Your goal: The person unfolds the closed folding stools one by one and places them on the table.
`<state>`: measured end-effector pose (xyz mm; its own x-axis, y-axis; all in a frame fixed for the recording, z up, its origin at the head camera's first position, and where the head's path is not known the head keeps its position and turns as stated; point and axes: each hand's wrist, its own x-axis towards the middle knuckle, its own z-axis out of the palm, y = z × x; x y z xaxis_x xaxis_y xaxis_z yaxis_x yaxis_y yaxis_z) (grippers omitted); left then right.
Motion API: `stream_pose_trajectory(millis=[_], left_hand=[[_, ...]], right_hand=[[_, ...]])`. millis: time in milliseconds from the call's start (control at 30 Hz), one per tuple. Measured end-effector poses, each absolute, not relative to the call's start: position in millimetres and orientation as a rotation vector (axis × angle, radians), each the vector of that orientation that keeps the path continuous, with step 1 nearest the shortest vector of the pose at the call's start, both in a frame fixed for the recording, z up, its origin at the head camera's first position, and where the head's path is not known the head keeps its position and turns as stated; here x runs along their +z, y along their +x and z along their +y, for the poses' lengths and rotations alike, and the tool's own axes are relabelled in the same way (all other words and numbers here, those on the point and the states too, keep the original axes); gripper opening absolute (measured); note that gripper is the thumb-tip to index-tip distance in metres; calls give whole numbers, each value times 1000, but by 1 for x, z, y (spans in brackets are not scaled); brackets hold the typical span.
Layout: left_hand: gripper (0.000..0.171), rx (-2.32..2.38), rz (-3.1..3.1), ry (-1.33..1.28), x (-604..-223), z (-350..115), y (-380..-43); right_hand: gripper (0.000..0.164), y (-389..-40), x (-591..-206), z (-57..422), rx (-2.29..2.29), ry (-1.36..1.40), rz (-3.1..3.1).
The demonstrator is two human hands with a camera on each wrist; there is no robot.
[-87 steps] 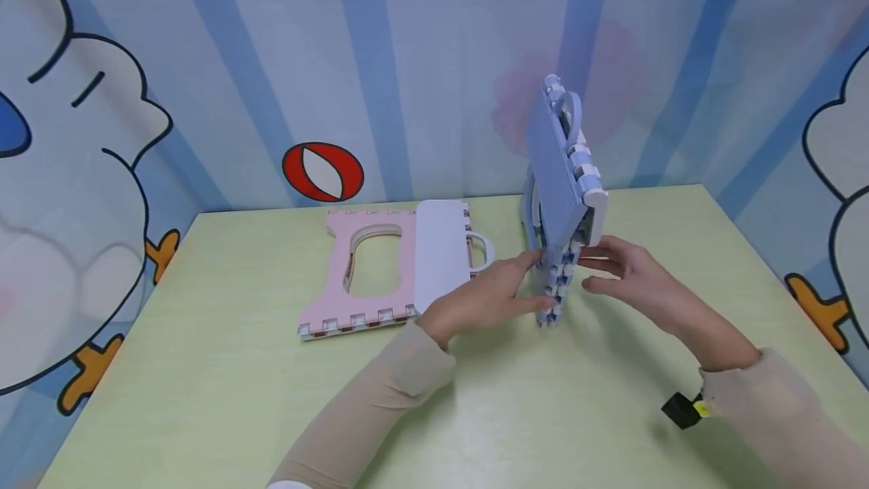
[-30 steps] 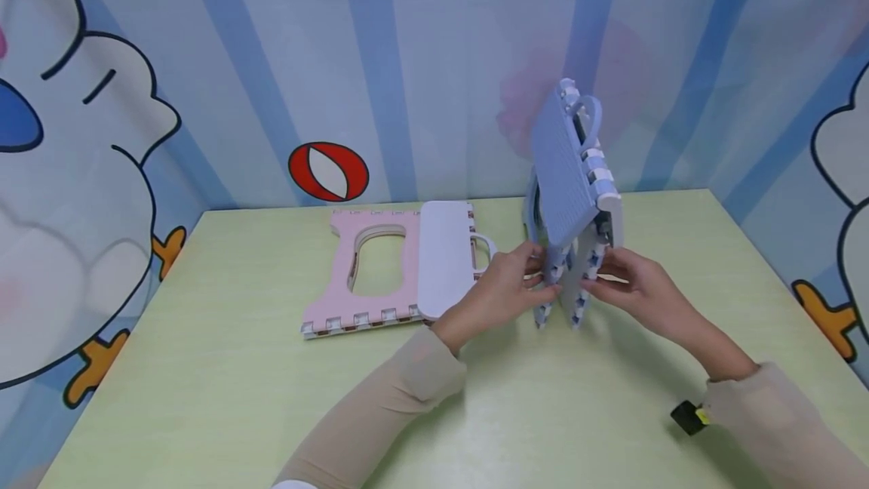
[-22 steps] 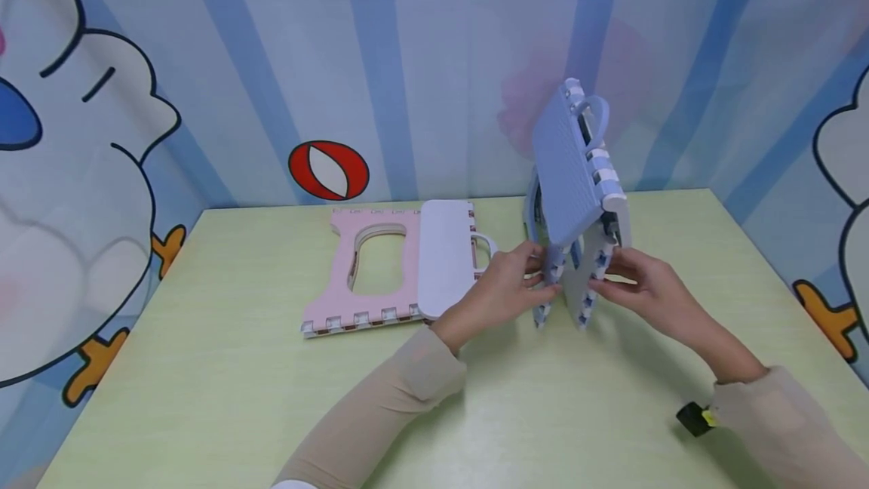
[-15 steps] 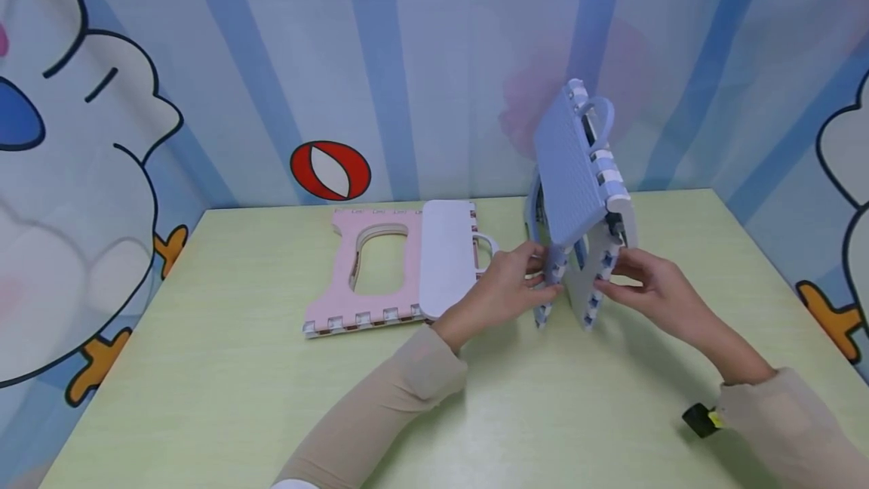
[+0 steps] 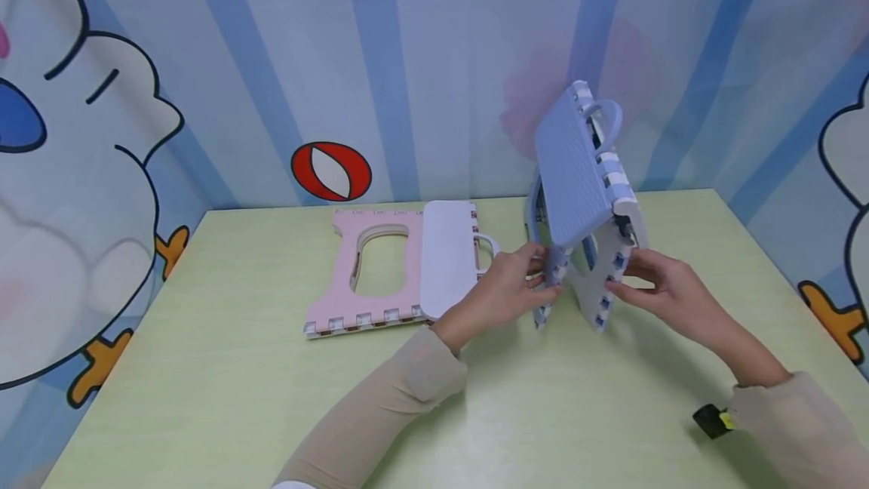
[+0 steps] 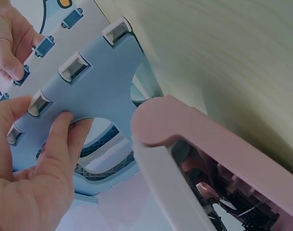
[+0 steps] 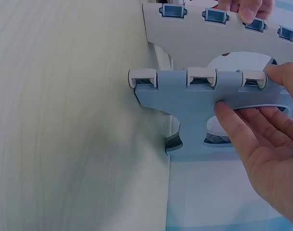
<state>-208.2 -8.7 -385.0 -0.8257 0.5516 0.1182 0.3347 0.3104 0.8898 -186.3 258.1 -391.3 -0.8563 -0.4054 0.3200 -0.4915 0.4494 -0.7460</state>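
Observation:
A blue folding stool (image 5: 570,164) stands upright at the right of the table, partly unfolded, its ribbed seat panels sloping and its two leg panels apart at the bottom. My left hand (image 5: 498,289) grips the left leg panel's near edge, thumb in front and fingers behind. In the left wrist view those fingers reach into the oval cutout of the leg panel (image 6: 105,72). The right leg panel's edge is pinched by my right hand (image 5: 672,293). The right wrist view has the right hand (image 7: 267,139) with its thumb on the hinged edge and fingers at the cutout.
A pink folding stool (image 5: 333,304) with a white seat panel lies folded flat left of the blue one, its handle (image 5: 487,247) close to my left wrist. A patterned cloth wall (image 5: 434,74) rises behind the table. A small black object (image 5: 711,421) hangs at my right sleeve.
My right hand has moved right, drawing the right leg panel away from the left one. The gap between them has widened and the seat has tilted. My left hand stays nearly in place.

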Motion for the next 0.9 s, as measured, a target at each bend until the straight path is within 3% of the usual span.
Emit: stream_pose_trajectory(millis=[900], left_hand=[[42,1513,2368,884,-382,-13,-209]], right_hand=[[51,-187,-394,278,1387,846,-2559]])
